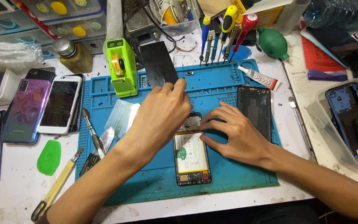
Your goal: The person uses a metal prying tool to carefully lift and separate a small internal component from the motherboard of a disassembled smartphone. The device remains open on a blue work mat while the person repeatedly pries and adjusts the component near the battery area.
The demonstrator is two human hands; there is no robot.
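Opened phone [191, 157] sits under our flat, spread right hand [237, 135]; our left hand [162, 112] pinches a dark sheet [158, 64] that we could crease

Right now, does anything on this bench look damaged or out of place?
Yes. The opened phone under both hands has no back cover, so its battery shows. The white phone at the left seems to have a cracked screen.

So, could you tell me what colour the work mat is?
Blue work mat, seen in the head view.
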